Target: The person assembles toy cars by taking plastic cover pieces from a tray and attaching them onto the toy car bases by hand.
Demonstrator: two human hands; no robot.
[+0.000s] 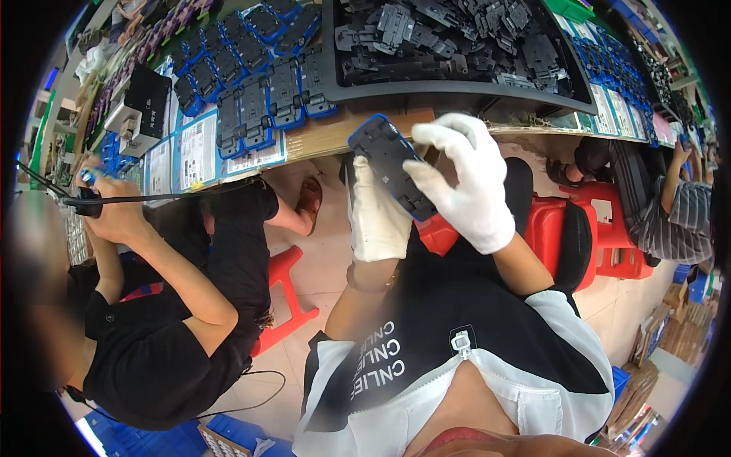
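Two white-gloved hands meet at a blue-and-black car-shaped piece (390,169), which is raised in front of the person's chest, just off the near edge of the table (324,139), its dark face toward the camera and its length tilted. The left hand (378,217) grasps it along its lower left side, thumb pointing up. The right hand (468,183) has its thumb against the dark face and its bent index finger near the upper right edge; whether it is gripping or only touching, I cannot tell. Beyond them sits a black tray (472,90) heaped with loose black parts (396,29). To its left, similar blue-and-black pieces (251,116) lie in rows, near a seated co-worker (152,343) in black.
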